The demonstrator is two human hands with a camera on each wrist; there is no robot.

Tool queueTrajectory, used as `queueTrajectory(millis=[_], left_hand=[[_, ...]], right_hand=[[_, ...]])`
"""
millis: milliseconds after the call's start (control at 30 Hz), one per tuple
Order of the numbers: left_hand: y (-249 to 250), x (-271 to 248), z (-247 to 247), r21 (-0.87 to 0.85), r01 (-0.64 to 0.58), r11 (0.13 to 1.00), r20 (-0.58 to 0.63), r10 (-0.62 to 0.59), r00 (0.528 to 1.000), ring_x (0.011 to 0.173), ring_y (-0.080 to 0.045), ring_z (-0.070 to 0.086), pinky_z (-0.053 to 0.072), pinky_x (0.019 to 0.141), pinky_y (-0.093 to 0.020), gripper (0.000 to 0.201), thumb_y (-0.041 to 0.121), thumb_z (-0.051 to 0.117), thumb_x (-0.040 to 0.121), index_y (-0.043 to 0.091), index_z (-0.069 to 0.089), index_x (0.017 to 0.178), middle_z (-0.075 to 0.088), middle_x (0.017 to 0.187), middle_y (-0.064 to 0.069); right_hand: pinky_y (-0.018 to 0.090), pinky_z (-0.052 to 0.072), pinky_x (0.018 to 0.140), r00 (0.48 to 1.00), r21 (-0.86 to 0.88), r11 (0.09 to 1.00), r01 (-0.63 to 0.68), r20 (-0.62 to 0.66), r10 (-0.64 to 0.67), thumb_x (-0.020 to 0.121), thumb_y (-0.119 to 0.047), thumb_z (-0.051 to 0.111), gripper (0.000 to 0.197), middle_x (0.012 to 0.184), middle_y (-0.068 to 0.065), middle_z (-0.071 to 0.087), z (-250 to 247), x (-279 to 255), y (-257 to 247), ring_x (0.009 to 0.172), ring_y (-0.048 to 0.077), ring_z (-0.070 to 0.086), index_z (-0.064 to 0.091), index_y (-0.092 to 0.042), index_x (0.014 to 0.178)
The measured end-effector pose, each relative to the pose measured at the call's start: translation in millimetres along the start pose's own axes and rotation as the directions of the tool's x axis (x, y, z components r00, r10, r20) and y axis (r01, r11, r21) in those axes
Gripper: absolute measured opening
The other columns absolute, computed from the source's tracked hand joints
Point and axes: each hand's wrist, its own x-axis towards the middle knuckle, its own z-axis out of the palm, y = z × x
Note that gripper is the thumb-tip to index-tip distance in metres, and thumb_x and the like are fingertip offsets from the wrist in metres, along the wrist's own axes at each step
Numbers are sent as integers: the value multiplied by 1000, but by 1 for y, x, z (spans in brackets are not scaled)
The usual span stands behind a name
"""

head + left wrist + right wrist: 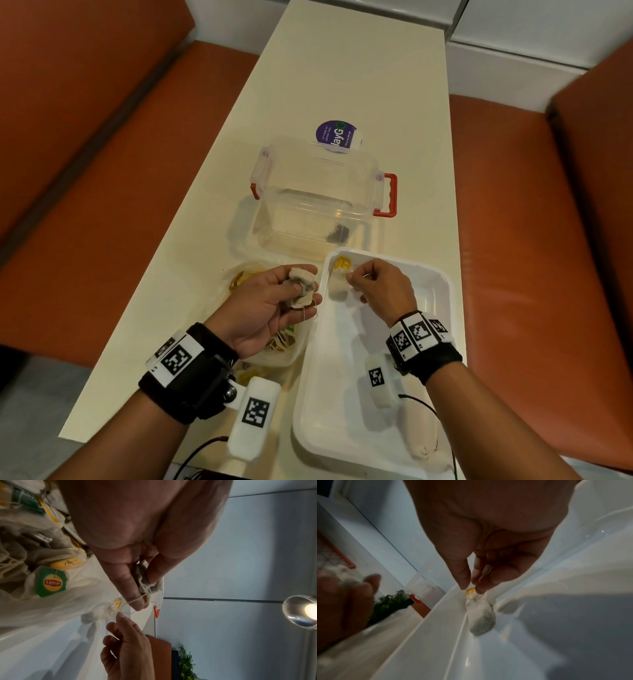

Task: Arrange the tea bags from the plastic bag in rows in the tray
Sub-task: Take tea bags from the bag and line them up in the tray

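A white tray (339, 370) lies at the near right of the table. My right hand (351, 277) pinches the top of a tea bag (337, 289) at the tray's far left corner, with its yellow tag (342, 263) just beyond. In the right wrist view that tea bag (482, 619) rests against the tray (436, 642) wall below my right hand (471, 588). My left hand (305, 291) grips a clump of tea bags (301, 286) over the plastic bag (274, 349). In the left wrist view their strings trail from my left hand (145, 588), above the plastic bag (77, 601).
A clear box (315, 205) with red handles stands just beyond the tray and bag. A purple-labelled pack (337, 133) lies behind it. A pale tea bag (421, 431) lies in the tray's near right. Orange bench seats (102, 205) flank the narrow table.
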Motion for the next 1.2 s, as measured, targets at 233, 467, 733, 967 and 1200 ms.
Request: queueTrajectory(millis=[233, 467, 733, 967, 1200], left_hand=[[-1, 9, 4, 97, 14, 995, -20, -12, 1000, 88, -20, 72, 63, 72, -31, 23, 6, 55, 99, 5, 67, 119, 72, 99, -11], [-2, 13, 14, 263, 13, 965, 76, -34, 997, 81, -16, 69, 60, 70, -28, 23, 14, 64, 96, 9, 71, 117, 73, 93, -6], [-4, 13, 19, 252, -37, 967, 154, -2, 988, 84, -16, 68, 57, 73, -30, 41, 12, 73, 84, 16, 68, 124, 73, 102, -8], [-7, 14, 17, 236, -36, 971, 177, -6, 984, 89, -19, 69, 60, 79, -33, 34, -3, 55, 97, 12, 67, 125, 72, 104, -11], [-8, 17, 17, 274, -30, 961, 70, 11, 998, 80, -19, 71, 61, 69, -27, 20, 6, 61, 97, 7, 74, 111, 74, 95, -12]], right_hand=[[14, 45, 56, 967, 151, 967, 205, 122, -224, 92, -30, 71, 5, 85, -1, 70, -19, -38, -31, 64, 6, 62, 70, -25, 92], [15, 48, 62, 913, 116, 939, 325, 221, -343, 89, -42, 71, 21, 90, -12, 69, -28, -45, -44, 69, 7, 65, 67, -37, 109], [27, 49, 58, 942, 371, 920, 124, 248, -227, 93, -9, 68, 5, 70, -4, 67, -30, -42, -38, 62, 15, 62, 70, -11, 97], [30, 52, 64, 944, 438, 899, 25, 285, -166, 96, -6, 63, 9, 83, 8, 70, -33, -44, -37, 66, 16, 64, 69, -12, 99], [24, 55, 66, 919, 306, 944, 123, 325, -225, 94, -26, 68, 11, 91, -3, 72, -33, -55, -43, 73, 11, 66, 72, -24, 104]])
